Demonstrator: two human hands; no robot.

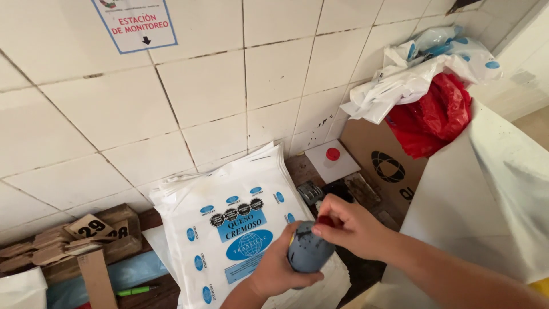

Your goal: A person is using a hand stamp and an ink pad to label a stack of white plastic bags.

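Gripping a rounded grey-blue bottle [309, 250] low in the middle of the view, the left hand [278, 269] is wrapped around its body from below, fingers closed firmly on it. The right hand [350, 226] is set on the bottle's upper end, thumb and fingertips pinched together on a small red cap or tip [326, 221]; whether the cap is loose cannot be told.

The bottle is judged light and fairly stiff, probably plastic, with a smooth, speckled skin that could slip if wet. It is best taken around its widest part, as it is held now, with the narrow red end left to a 2-finger pinch.

The bottle is held in the air just above a stack of white printed plastic bags [234, 220], which is leaned against the tiled wall [274, 74]. The bags are thin and soft and look slippery against each other.

Below lies a dark, worn wooden surface [166, 292]. A green pen [135, 291] and wooden number tags [91, 229] are seen at the left, a white square box with a red dot [332, 160] near the wall, and a cardboard box [383, 163] stuffed with red and white bags [426, 86] at the right. A notice [135, 23] is fixed to the cream tiles, whose grout is stained.
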